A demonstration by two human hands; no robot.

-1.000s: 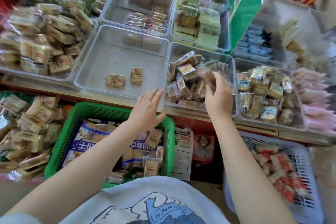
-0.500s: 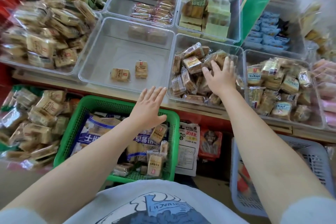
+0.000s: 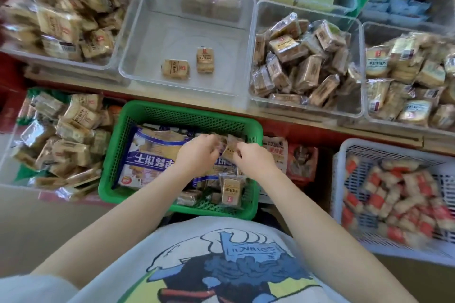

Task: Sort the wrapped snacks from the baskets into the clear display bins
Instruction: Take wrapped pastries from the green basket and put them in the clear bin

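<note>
Both hands are now working inside the green basket, having dropped from the clear bins a moment ago. The left hand and right hand are curling their fingers onto the same small wrapped snack atop a large blue bag, so a fresh pick-up seems to be starting. At 12 o'clock a nearly bare clear bin is waiting; at 1 o'clock a fuller bin is sitting. The basket's far rim is standing between.
</note>
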